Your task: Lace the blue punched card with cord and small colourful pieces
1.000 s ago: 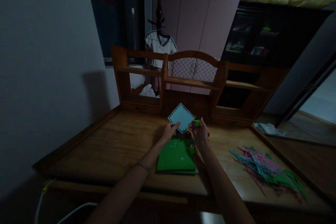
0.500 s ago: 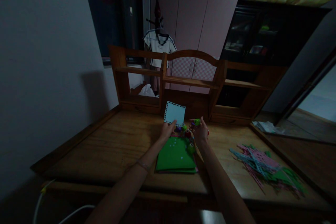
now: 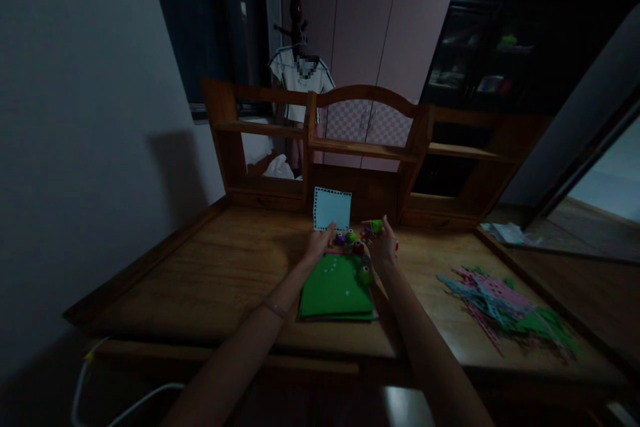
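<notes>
The light blue sheet [image 3: 332,209] is roughly square and thin, with a row of small dark holes or marks running close along its edges and a plain, pale middle. It stands raised above the far edge of the green sheets [image 3: 336,288], its face toward the camera, only slightly tilted. The left hand [image 3: 320,244] grips its lower edge, thumb laid over the front near the bottom right corner. The right hand [image 3: 381,246] is closed around a small bright green object [image 3: 376,226], too dim to make out fully. Between and below the hands lie small round figures [image 3: 351,237] in purple, green and red. The green sheets are stacked flat on the wooden desk [image 3: 240,263], with tiny pale bits scattered on top.
</notes>
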